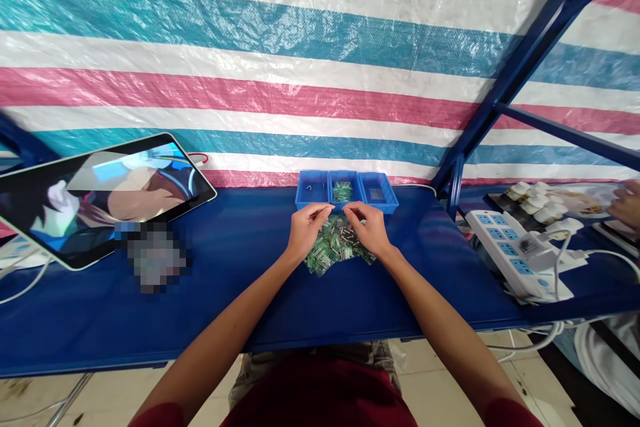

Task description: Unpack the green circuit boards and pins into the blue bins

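Striped plastic sheet point(300, 100) in red, white and blue makes the background, and before it stands a blue, smooth tabletop point(225, 293). The fingers of the left hand point(305, 230) are bent, with the thumb and the index finger brought close together at the tips. The fingers of the right hand point(371, 230) are bent in a similar way, and their tips are just beside the left ones, with a small gap between the 2 hands. If some tiny piece is pinched in either hand, I cannot tell, because the tips are too small to see well.

Directly below the fingers, a loose heap of small green circuit boards with silvery metal parts point(340, 243) lies on the tabletop, between the 2 hands and partly covered by them. Just beyond the fingers are 3 blue rectangular plastic bins, side by side. The left bin point(303, 193) has a few small metallic pieces, the middle bin point(345, 175) has green pieces, and the right bin point(379, 179) has small pieces which are not clear.

Well to the left of the fingers, a white-edged tablet with a lit screen point(115, 193) leans at a tilt, and near it is a pixelated patch point(157, 257). Well to the right are a blue metal frame point(480, 103), a white power strip with blue sockets point(505, 247), some white-capped bottles point(533, 203) and another person's hand point(626, 205).
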`<action>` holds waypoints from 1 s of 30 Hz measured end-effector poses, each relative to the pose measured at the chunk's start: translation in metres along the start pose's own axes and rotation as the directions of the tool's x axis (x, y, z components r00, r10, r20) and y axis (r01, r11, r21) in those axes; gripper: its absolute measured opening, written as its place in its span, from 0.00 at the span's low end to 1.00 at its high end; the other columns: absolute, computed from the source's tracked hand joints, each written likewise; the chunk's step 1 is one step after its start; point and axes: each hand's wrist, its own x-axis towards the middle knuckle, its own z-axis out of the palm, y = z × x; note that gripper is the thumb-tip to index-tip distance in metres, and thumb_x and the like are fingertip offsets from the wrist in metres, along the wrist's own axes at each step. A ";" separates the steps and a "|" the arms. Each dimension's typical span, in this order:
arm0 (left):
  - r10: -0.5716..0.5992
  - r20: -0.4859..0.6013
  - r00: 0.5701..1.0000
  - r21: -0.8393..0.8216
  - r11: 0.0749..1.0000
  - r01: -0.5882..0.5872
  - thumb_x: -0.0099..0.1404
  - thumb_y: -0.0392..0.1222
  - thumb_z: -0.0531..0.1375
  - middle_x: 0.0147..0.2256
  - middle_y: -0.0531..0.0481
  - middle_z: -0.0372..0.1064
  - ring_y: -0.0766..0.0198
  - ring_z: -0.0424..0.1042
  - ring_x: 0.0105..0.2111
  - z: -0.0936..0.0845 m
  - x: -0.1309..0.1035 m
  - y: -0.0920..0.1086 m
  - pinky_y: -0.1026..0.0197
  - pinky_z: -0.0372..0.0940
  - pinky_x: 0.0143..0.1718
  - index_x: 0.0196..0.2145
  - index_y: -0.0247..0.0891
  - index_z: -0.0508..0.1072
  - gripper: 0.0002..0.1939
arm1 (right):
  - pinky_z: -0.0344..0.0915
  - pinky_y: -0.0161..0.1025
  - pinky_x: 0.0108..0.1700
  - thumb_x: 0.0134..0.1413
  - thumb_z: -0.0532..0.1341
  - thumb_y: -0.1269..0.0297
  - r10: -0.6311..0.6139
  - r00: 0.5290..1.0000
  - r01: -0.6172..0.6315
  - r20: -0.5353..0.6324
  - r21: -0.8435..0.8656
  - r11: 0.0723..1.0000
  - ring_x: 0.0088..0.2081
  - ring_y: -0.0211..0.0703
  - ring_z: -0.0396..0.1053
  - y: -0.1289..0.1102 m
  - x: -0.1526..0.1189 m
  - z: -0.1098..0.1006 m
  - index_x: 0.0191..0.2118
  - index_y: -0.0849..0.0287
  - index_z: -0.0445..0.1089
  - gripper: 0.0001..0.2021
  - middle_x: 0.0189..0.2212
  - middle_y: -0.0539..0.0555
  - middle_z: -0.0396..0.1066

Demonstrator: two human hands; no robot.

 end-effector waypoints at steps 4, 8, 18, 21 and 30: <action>0.022 0.019 1.000 -0.034 0.999 -0.021 0.63 0.50 0.59 0.28 0.50 0.68 0.71 0.59 0.19 0.000 0.001 -0.004 0.66 0.59 0.21 0.37 0.38 0.78 0.14 | 0.63 0.36 0.28 0.60 0.54 0.53 0.003 1.000 -0.003 0.006 0.000 1.000 0.23 0.39 0.66 -0.003 0.000 -0.001 0.34 0.58 0.72 0.15 0.25 0.52 0.71; -0.008 0.049 0.999 -0.076 0.997 0.012 0.64 0.52 0.58 0.27 0.50 0.68 0.70 0.61 0.20 0.000 0.002 -0.004 0.66 0.60 0.22 0.38 0.37 0.76 0.16 | 0.63 0.36 0.28 0.60 0.54 0.54 -0.006 1.000 0.006 0.005 0.005 1.000 0.23 0.39 0.66 -0.004 0.001 -0.001 0.34 0.59 0.72 0.15 0.26 0.53 0.71; -0.105 0.078 0.991 -0.122 0.986 0.114 0.64 0.54 0.57 0.15 0.58 0.59 0.71 0.57 0.15 0.001 -0.001 0.004 0.68 0.56 0.20 0.41 0.38 0.70 0.17 | 0.63 0.36 0.28 0.60 0.54 0.54 -0.011 1.000 0.011 0.009 0.000 1.000 0.23 0.39 0.66 0.000 0.000 0.000 0.34 0.58 0.72 0.15 0.26 0.53 0.72; -0.109 0.076 0.991 -0.114 0.987 0.117 0.64 0.53 0.57 0.15 0.59 0.58 0.72 0.57 0.15 0.001 -0.001 0.003 0.68 0.55 0.19 0.42 0.38 0.70 0.16 | 0.63 0.36 0.28 0.60 0.54 0.54 -0.010 1.000 0.010 0.014 0.005 1.000 0.23 0.38 0.66 -0.001 0.000 0.000 0.34 0.58 0.72 0.15 0.26 0.53 0.72; -0.089 0.075 0.993 -0.105 0.990 0.096 0.65 0.52 0.57 0.18 0.58 0.60 0.72 0.57 0.16 0.001 -0.001 0.002 0.68 0.55 0.20 0.42 0.38 0.69 0.15 | 0.63 0.36 0.28 0.60 0.54 0.55 -0.012 1.000 0.012 0.027 0.002 1.000 0.22 0.38 0.65 -0.002 0.000 0.000 0.34 0.59 0.71 0.15 0.25 0.52 0.70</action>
